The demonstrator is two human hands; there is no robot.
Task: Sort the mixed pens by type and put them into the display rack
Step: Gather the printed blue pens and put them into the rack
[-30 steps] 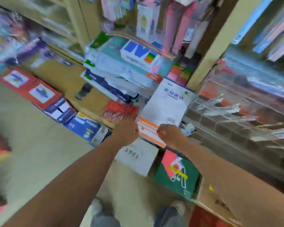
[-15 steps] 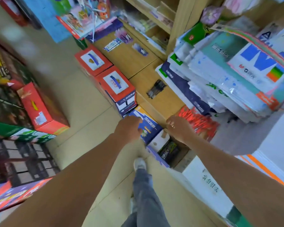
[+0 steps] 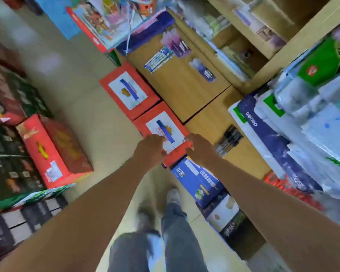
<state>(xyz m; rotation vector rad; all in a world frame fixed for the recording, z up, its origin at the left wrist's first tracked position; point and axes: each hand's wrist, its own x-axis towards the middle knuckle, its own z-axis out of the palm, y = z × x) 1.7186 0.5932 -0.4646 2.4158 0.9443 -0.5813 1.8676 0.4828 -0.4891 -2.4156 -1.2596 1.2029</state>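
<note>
A bundle of black pens (image 3: 229, 139) lies on the low wooden counter (image 3: 185, 91), just right of my hands. My left hand (image 3: 150, 150) and my right hand (image 3: 201, 150) are stretched forward side by side above a red box (image 3: 142, 122) on the floor. The fingers of both hands are loosely curled and nothing shows in them. Several packets of pens (image 3: 159, 58) lie farther back on the counter. The display rack is out of view.
A second red box (image 3: 110, 81) sits behind the first and a blue box (image 3: 196, 181) in front. Stacked paper reams (image 3: 279, 138) fill the right side. A red carton (image 3: 55, 150) and dark boxes line the left. My legs (image 3: 175, 232) stand on the beige floor.
The view has swung left and down, from the paper stack and the clear rack to the floor aisle and low counter. Both hands stay out in front, holding nothing.
</note>
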